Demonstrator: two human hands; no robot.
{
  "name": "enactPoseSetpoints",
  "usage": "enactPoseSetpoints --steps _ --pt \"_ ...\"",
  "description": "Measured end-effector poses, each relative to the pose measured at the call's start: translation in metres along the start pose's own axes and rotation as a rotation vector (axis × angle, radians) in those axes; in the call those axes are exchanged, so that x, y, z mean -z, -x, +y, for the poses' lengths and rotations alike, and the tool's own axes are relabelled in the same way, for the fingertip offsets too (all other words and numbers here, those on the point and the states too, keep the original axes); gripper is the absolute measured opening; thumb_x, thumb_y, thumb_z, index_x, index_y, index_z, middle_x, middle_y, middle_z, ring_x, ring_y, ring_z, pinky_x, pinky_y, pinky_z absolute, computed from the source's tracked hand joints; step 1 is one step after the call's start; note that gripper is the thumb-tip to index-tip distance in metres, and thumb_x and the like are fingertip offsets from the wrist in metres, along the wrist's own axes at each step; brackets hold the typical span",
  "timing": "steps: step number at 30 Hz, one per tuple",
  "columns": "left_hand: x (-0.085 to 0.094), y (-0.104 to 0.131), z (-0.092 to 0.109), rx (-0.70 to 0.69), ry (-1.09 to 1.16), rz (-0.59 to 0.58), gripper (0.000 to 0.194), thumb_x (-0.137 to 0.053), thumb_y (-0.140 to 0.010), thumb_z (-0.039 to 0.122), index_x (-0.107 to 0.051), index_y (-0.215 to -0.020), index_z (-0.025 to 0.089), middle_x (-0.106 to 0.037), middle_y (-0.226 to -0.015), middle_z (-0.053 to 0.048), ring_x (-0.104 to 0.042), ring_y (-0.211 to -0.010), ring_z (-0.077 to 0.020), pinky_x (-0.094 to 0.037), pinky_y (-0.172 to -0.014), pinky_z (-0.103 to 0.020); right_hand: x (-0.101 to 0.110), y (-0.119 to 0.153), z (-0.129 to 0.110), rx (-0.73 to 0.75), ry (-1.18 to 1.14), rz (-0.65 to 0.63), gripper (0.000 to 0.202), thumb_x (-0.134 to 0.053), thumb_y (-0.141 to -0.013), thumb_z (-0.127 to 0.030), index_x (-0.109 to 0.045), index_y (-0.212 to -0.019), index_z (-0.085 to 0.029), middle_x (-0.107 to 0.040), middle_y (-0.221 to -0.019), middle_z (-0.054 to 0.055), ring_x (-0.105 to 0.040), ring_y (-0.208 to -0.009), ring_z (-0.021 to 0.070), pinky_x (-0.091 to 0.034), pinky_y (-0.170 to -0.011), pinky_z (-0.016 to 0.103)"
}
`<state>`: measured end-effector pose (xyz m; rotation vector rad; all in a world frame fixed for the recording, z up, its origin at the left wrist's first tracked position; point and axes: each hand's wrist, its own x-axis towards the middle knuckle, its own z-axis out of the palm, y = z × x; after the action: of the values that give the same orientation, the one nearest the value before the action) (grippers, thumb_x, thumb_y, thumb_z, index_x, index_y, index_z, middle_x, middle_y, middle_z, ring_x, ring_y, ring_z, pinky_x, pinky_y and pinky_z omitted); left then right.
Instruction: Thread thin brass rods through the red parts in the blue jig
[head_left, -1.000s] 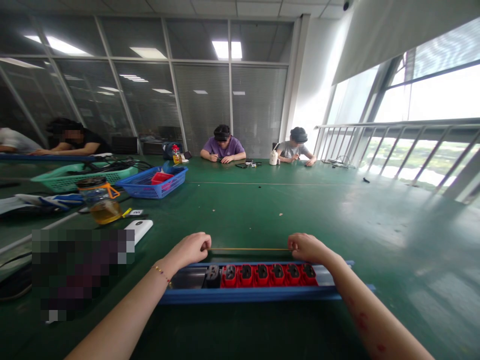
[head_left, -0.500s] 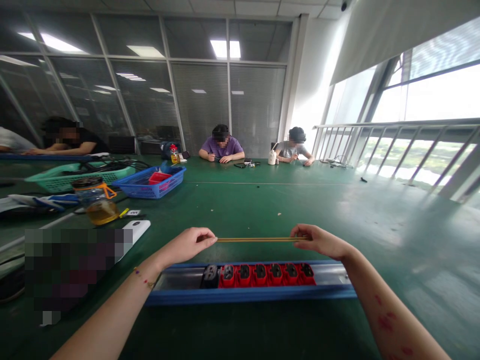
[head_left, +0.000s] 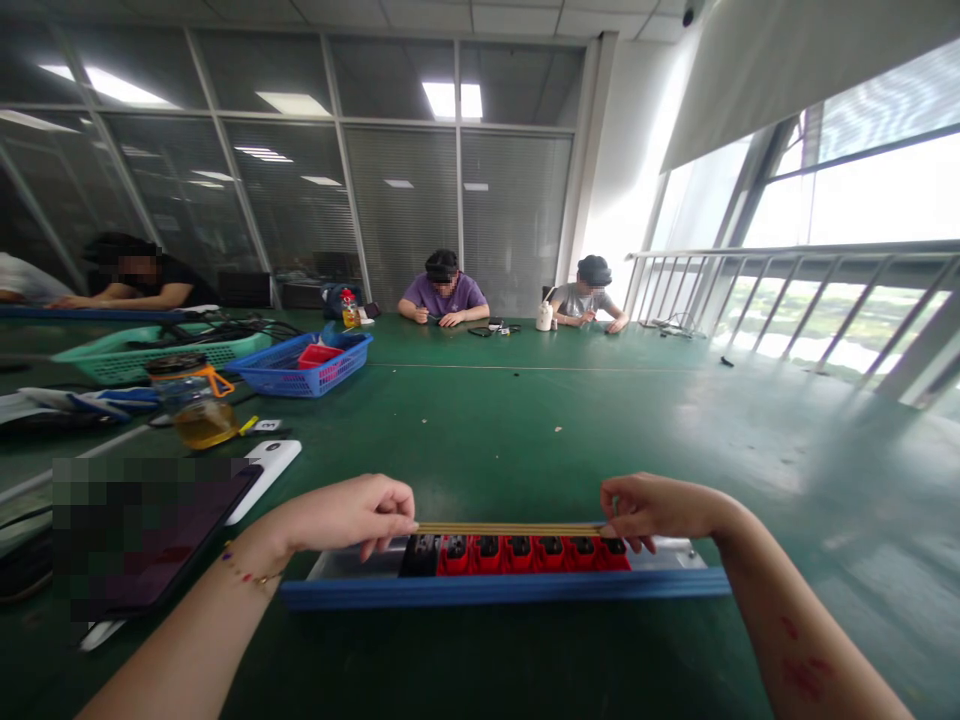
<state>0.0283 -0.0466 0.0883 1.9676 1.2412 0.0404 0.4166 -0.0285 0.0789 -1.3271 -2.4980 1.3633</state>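
Thin yellowish strips stretch level between my two hands, over the far edge of a blue-edged metal tray. My left hand pinches their left end, and my right hand pinches the right end, fingers closed. In the tray a row of several red blocks with dark tops stands beside one black block on the left. The strips partly cover the blocks' far side.
At left lie a dark-screened device, a white device, a jar of yellow liquid, a blue basket and a green basket. People sit across the green table.
Both hands have come down and nearer with the strips, from beyond the tray to over its far edge. They are also slightly farther apart.
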Motion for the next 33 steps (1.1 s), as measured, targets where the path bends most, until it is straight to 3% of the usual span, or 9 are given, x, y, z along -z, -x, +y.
enactPoseSetpoints --steps 7,18,25,29,33 --pt "-0.002 -0.004 -0.01 0.001 0.065 -0.084 0.03 -0.046 -0.075 0.048 -0.051 -0.078 0.018 -0.061 -0.064 0.001 -0.056 -0.051 -0.0104 -0.04 -0.047 -0.019 -0.002 -0.003 0.001 -0.063 0.082 -0.005 0.033 -0.051 -0.075 -0.049 -0.045 -0.082 -0.018 -0.062 -0.062 0.001 -0.057 -0.05 0.0124 -0.043 -0.047 0.021" --pt "-0.002 -0.009 -0.013 -0.005 0.058 -0.115 0.031 -0.048 -0.073 0.048 -0.053 -0.082 0.019 -0.063 -0.073 0.0 -0.059 -0.058 -0.0118 -0.043 -0.054 -0.021 -0.002 -0.006 0.011 -0.114 0.167 0.031 0.038 -0.055 -0.071 -0.052 -0.049 -0.086 -0.018 -0.066 -0.073 0.004 -0.061 -0.057 0.0154 -0.042 -0.048 0.021" --pt "0.006 -0.004 -0.013 -0.029 -0.189 0.027 0.032 -0.047 -0.071 0.045 -0.065 -0.076 0.02 -0.064 -0.072 0.001 -0.055 -0.065 -0.0136 -0.039 -0.057 -0.02 -0.001 -0.005 0.005 -0.076 0.233 0.056 0.042 -0.056 -0.069 -0.054 -0.054 -0.091 -0.018 -0.065 -0.082 0.005 -0.06 -0.067 0.0177 -0.043 -0.053 0.023" --pt "0.007 -0.002 -0.008 -0.09 -0.232 0.1 0.026 -0.049 -0.07 0.04 -0.067 -0.073 0.022 -0.064 -0.077 0.001 -0.056 -0.068 -0.0136 -0.038 -0.06 -0.019 -0.001 -0.005 0.003 -0.08 0.272 0.095 0.043 -0.057 -0.067 -0.054 -0.056 -0.09 -0.019 -0.064 -0.086 0.006 -0.059 -0.073 0.0197 -0.043 -0.056 0.025" --pt "0.007 0.004 0.005 -0.053 -0.249 0.196 0.027 -0.048 -0.071 0.041 -0.066 -0.073 0.021 -0.063 -0.072 0.001 -0.055 -0.066 -0.014 -0.036 -0.06 -0.019 -0.002 -0.005 0.002 -0.092 0.273 0.094 0.044 -0.058 -0.066 -0.054 -0.057 -0.091 -0.018 -0.064 -0.086 0.006 -0.059 -0.073 0.0201 -0.044 -0.058 0.026"
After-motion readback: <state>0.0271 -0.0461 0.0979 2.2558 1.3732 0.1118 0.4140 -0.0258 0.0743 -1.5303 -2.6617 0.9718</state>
